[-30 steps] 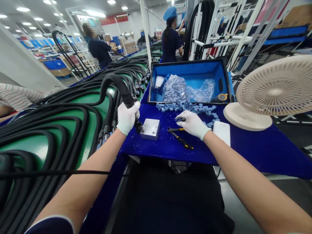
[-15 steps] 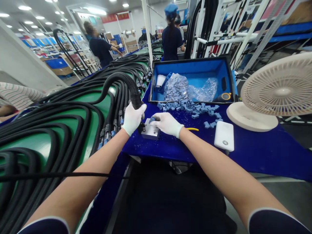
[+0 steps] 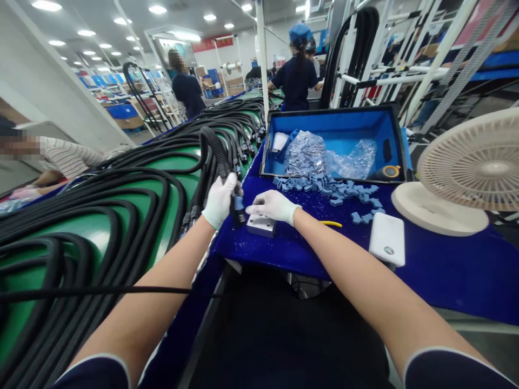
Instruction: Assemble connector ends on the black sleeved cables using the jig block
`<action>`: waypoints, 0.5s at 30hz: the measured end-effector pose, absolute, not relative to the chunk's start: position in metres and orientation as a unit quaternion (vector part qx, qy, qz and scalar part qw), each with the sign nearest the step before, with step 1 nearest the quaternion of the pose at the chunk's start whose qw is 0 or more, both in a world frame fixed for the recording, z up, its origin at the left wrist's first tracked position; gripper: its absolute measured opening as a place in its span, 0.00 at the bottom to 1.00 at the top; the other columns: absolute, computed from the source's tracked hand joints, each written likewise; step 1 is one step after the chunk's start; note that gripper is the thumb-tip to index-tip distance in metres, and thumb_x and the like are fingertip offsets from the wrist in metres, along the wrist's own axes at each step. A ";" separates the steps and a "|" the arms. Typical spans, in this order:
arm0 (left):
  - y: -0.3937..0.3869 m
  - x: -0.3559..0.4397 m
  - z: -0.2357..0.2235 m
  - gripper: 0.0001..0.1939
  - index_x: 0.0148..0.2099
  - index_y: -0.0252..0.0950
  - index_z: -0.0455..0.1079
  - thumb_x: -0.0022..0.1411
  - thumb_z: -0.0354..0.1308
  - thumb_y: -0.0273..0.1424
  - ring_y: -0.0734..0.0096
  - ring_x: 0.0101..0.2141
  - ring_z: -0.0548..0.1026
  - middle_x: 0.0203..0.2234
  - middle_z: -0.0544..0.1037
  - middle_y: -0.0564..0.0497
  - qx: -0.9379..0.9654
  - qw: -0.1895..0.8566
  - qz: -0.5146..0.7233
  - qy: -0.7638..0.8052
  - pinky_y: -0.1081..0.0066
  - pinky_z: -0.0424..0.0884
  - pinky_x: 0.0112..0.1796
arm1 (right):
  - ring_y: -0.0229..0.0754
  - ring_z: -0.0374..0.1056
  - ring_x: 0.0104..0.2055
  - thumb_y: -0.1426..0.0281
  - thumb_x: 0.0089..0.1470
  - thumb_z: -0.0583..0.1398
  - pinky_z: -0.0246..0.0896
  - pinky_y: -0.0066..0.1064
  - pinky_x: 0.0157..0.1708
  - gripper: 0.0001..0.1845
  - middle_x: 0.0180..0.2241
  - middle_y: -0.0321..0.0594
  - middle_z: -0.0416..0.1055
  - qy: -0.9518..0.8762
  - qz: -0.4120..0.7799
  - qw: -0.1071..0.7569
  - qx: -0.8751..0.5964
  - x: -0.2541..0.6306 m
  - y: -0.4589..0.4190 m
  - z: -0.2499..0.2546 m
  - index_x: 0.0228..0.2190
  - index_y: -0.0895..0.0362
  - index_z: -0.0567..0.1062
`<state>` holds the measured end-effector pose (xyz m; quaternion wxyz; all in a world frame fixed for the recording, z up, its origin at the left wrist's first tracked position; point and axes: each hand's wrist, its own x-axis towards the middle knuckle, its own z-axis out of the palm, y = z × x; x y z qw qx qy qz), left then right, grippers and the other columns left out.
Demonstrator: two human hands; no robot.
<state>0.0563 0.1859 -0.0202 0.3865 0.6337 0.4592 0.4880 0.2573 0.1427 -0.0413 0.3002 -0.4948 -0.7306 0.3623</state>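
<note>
My left hand point(image 3: 220, 200), in a white glove, is wrapped round the end of a black corrugated hose point(image 3: 217, 154). The hose's black end fitting point(image 3: 238, 217) points down beside a small metal block point(image 3: 261, 224) with holes in it. A blue clip point(image 3: 238, 203) shows on that fitting, just below my left fingers. My right hand point(image 3: 273, 206), also gloved, is over the back of the block, its fingers stretched towards the fitting but apart from it. No part shows in my right hand; its fingertips are partly hidden.
Loose blue clips point(image 3: 324, 186) are heaped before a blue bin point(image 3: 344, 121) holding plastic bags. A white power bank point(image 3: 387, 239), a yellow strip point(image 3: 331, 223) and a beige fan point(image 3: 440, 208) are to the right. Many black hoses point(image 3: 133, 183) cover the green conveyor. Several people are beyond.
The blue clip that was at my right fingertips over the block now shows on the hose fitting. My left hand has turned the fitting slightly, and the view has shifted left.
</note>
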 end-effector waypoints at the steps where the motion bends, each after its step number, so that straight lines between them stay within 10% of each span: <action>1: 0.188 0.036 -0.023 0.21 0.43 0.37 0.64 0.69 0.49 0.51 0.74 0.23 0.72 0.28 0.73 0.53 0.612 0.364 0.487 0.506 0.73 0.71 0.25 | 0.37 0.68 0.27 0.51 0.50 0.66 0.59 0.27 0.28 0.22 0.27 0.38 0.77 -0.735 0.355 0.301 -0.493 0.258 0.141 -0.041 0.32 0.59 0.83; 10: 0.119 -0.164 -0.026 0.16 0.51 0.33 0.73 0.67 0.61 0.39 0.62 0.44 0.77 0.45 0.77 0.45 0.589 0.240 0.260 0.727 0.60 0.76 0.44 | 0.41 0.73 0.35 0.66 0.54 0.64 0.63 0.29 0.36 0.08 0.34 0.39 0.80 -0.766 0.265 0.294 -0.507 0.256 0.138 -0.051 0.34 0.56 0.83; 15: 0.021 -0.202 -0.045 0.15 0.27 0.35 0.75 0.36 0.72 0.36 0.51 0.28 0.78 0.22 0.78 0.47 0.580 0.232 0.071 0.777 0.61 0.73 0.33 | 0.40 0.74 0.33 0.67 0.55 0.63 0.66 0.30 0.35 0.10 0.35 0.38 0.81 -0.751 0.300 0.297 -0.508 0.255 0.132 -0.057 0.39 0.55 0.82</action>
